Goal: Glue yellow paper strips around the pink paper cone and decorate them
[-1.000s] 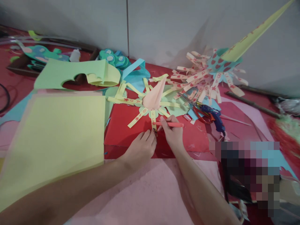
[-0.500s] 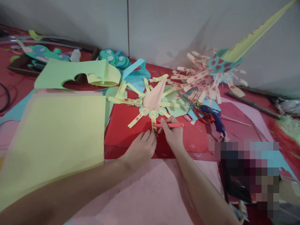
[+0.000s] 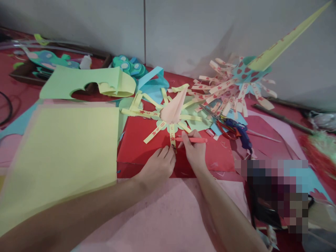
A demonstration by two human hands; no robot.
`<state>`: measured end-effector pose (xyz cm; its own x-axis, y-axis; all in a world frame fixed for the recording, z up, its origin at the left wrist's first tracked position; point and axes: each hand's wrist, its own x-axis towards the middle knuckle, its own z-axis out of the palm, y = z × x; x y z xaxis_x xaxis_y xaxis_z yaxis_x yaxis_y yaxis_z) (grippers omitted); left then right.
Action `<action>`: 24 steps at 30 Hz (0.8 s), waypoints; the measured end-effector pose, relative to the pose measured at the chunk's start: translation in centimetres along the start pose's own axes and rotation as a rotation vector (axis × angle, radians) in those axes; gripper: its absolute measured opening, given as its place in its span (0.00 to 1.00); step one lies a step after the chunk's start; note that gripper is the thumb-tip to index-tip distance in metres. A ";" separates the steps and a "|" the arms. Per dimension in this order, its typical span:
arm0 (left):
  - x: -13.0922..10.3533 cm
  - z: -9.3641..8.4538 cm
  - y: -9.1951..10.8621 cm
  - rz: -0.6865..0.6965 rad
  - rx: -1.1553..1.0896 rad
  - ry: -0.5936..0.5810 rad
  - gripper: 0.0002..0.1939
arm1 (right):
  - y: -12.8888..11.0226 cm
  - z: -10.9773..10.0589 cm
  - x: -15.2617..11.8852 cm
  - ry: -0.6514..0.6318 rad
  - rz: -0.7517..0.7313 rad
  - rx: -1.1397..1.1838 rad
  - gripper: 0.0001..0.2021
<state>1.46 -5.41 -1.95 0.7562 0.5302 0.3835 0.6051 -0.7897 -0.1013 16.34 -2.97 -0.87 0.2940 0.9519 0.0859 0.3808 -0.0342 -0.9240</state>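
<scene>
My right hand (image 3: pixel 195 153) is closed around a red felt-tip pen (image 3: pixel 196 140). The pen's tip touches a red star on a yellow paper strip (image 3: pixel 172 131) marked with letter Cs. At the near end of this strip, the fingers of my left hand (image 3: pixel 160 162) are bent together and hold it down. The strip belongs to a paper craft with a pale pink cone (image 3: pixel 173 107) rising from a scalloped green base; other yellow strips fan out around it, some with letters and stars. Beneath lies a red box-like board (image 3: pixel 141 152).
Yellow paper sheets (image 3: pixel 70 147) are stacked at left, below a cut green sheet (image 3: pixel 81 78). A blue glue gun (image 3: pixel 240 131) and scissors (image 3: pixel 227 130) lie right of the board. Behind them stands a finished-looking paper craft with a tall yellow cone (image 3: pixel 288 38). A wall closes off the back.
Both hands stay in nearly the same place, with the pen still on the star. The whole view has shifted very slightly.
</scene>
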 end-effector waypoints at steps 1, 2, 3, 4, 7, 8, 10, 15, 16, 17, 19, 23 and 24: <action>0.0 0.0 0.0 0.000 -0.002 0.000 0.12 | 0.0 0.0 0.0 0.001 0.002 0.003 0.16; 0.0 0.0 0.0 -0.001 -0.003 0.000 0.12 | 0.0 0.0 0.0 0.005 0.002 0.007 0.16; 0.0 0.0 0.0 -0.003 -0.003 -0.002 0.12 | 0.0 0.0 0.0 0.011 0.002 0.010 0.16; 0.0 0.1 0.0 -0.006 -0.002 0.001 0.13 | 0.0 0.0 0.0 0.018 0.003 0.012 0.16; -0.1 0.1 0.0 -0.009 -0.005 -0.006 0.13 | -0.1 0.0 0.1 0.016 0.018 0.026 0.15; -0.1 0.1 0.0 -0.006 -0.012 -0.011 0.14 | -0.1 0.0 0.1 0.009 0.024 0.031 0.15; -0.1 0.2 0.0 0.000 -0.024 -0.023 0.14 | -0.2 0.0 0.1 0.000 0.029 0.037 0.15; -0.1 0.2 0.1 -0.012 -0.026 -0.016 0.14 | -0.2 0.1 0.1 -0.010 0.031 0.034 0.14; -0.1 0.2 0.1 -0.016 -0.035 -0.018 0.14 | -0.2 0.1 0.1 -0.012 0.031 0.029 0.14; -0.1 0.2 0.1 -0.020 -0.044 -0.024 0.14 | -0.2 0.0 0.1 -0.015 0.029 0.025 0.15; -0.1 0.2 0.1 -0.023 -0.055 -0.033 0.14 | -0.1 0.0 0.1 -0.027 0.024 0.020 0.15; -0.1 0.2 0.0 -0.014 -0.030 -0.003 0.13 | 0.0 0.0 0.1 -0.030 0.019 0.024 0.15; -0.1 0.1 0.0 -0.012 -0.026 0.002 0.13 | 0.0 0.0 0.1 -0.023 0.021 0.028 0.15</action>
<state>1.47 -5.43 -2.11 0.7487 0.5386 0.3865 0.6071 -0.7913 -0.0732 16.35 -2.90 -0.85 0.2809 0.9580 0.0581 0.3498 -0.0459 -0.9357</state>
